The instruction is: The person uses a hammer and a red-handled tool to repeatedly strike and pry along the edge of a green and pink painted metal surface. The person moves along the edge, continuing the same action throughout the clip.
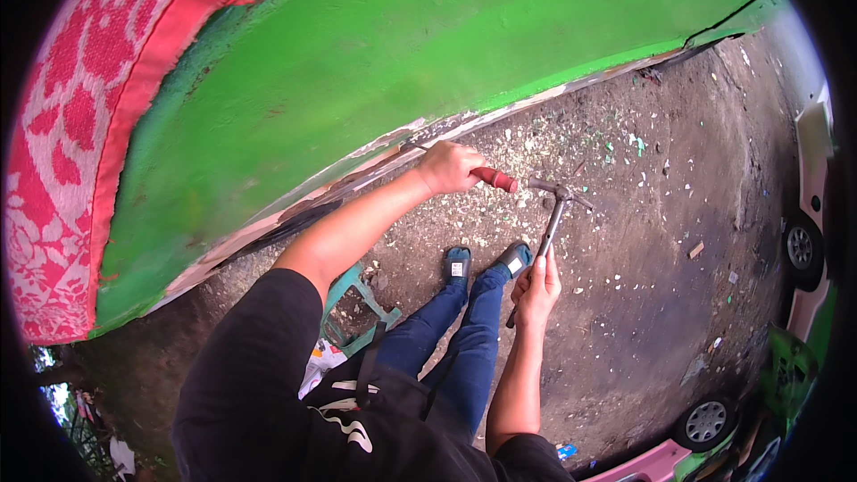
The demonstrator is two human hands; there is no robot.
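My left hand (pixel 448 168) is wrapped round a red-handled tool (pixel 494 179) with a thin metal shaft, like a screwdriver or chisel. Its shaft points at the chipped lower edge of a green vehicle body panel (pixel 357 62); whether the hidden tip touches cannot be made out. In my right hand (pixel 537 290) is a claw hammer (pixel 553 223), gripped by its shaft. The hammer's metal head is just right of the butt of the red handle, with a small gap between them. Along the panel's edge the paint and filler are broken, showing pale and brownish layers.
Pale chips (pixel 527 147) litter the dark ground (pixel 643 286) below the panel. A green plastic stool (pixel 357 303) stands by my legs. Red-and-white patterned cloth (pixel 80 125) drapes the panel at left. A pink and green vehicle with wheels (pixel 705 424) is at the right.
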